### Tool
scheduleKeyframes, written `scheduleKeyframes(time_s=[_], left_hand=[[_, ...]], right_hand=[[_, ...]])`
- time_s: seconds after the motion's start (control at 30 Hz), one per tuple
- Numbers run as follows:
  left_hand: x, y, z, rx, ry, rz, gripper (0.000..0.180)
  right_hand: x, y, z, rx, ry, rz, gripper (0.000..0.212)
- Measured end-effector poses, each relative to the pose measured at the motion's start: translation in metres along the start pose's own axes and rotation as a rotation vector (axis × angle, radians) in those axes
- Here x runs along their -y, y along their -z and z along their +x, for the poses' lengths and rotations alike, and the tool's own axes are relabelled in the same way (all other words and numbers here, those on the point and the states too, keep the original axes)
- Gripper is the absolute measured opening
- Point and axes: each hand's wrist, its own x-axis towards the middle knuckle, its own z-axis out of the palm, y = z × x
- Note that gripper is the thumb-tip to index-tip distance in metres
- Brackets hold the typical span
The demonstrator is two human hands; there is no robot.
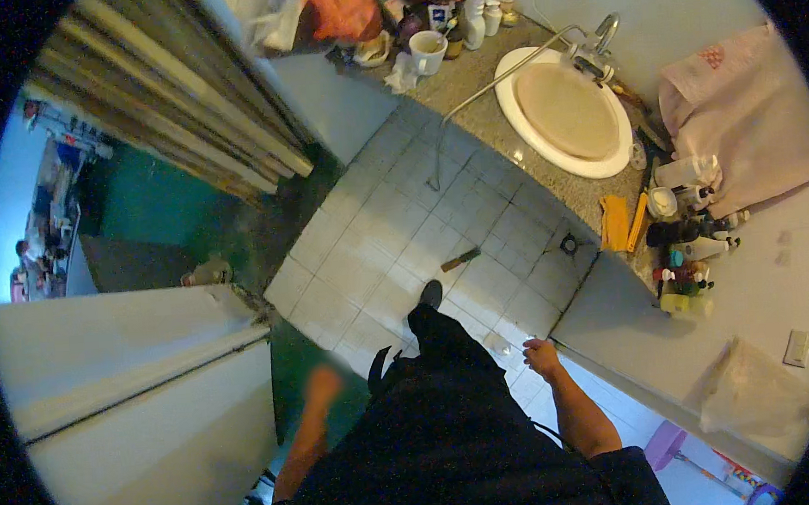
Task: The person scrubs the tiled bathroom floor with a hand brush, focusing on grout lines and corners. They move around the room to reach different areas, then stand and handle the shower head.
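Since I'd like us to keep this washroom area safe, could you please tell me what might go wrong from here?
The small handled tool lies on the tiled floor just ahead of the shoe, so a step forward might land on it and slip. The thin hose runs from the faucet over the counter's edge, so a foot or arm could perhaps catch it and tug the faucet.
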Motion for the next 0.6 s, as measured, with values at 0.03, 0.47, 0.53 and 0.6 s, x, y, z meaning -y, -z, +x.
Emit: scheduleKeyframes(time_s=[0.03,0.47,0.53,0.6], left_hand=[[-0.021,0.002,0.004,0.042,-0.035,-0.01,0.029],[-0.187,-0.095,0.157,0.163,0.075,0.467,0.023],[-0.233,-0.113,0.18,0.212,0.113,0.539,0.023],[-0.273,-0.139,0.2,0.205,0.111,0.692,0.021]], right_hand=[[0.011,-0.002,0.015,0.014,0.016,0.007,0.036],[0.085,0.034,0.011,-0.257,-0.271,0.365,0.032],[0.088,0.01,-0.014,-0.301,-0.411,0.532,0.03],[0.097,-0.018,-0.047,-0.358,-0.55,0.68,0.028]])
